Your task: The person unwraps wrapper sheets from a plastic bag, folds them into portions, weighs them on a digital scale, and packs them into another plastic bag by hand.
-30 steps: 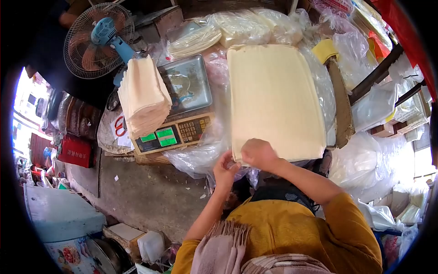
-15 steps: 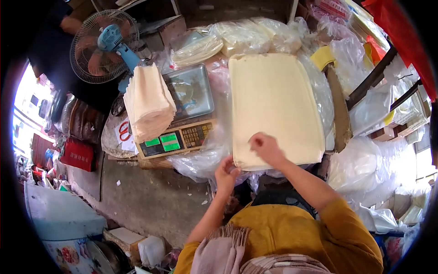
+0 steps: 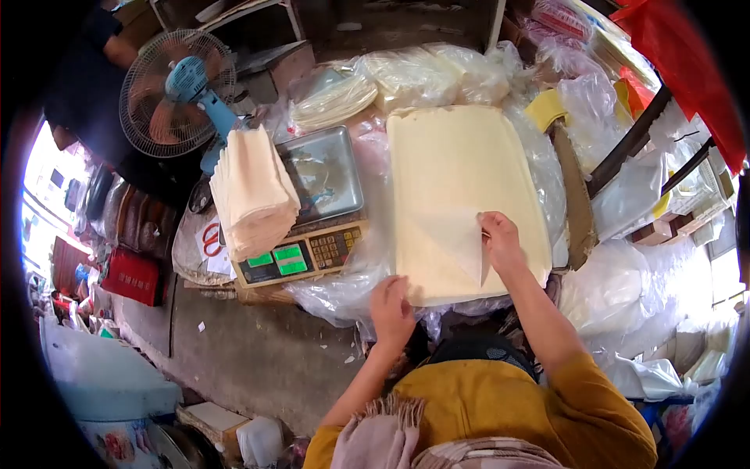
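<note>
A large stack of thin cream sheets [image 3: 461, 172] lies flat in front of me. My right hand [image 3: 500, 238] pinches the lifted corner of the top sheet, which is folded up and over the stack's lower part. At the stack's lower left corner is my left hand [image 3: 392, 311], its fingers bent and a little apart, touching or very near the edge; nothing shows in it. Left of the stack, folded cream sheets [image 3: 254, 187] stand in a pile partly over a scale with a metal tray [image 3: 322, 176] and green displays.
A fan [image 3: 178, 92] stands at the back left, with another person's arm [image 3: 119, 51] behind it. Plastic-wrapped sheet bundles [image 3: 414, 74] line the back. Red-handled scissors [image 3: 211, 238] lie left of the scale. A cardboard edge [image 3: 574, 199] rises at the right.
My right hand has moved up and right from the lower left corner, peeling the top sheet's corner with it. My left hand stays near the corner. The view has tilted slightly upward.
</note>
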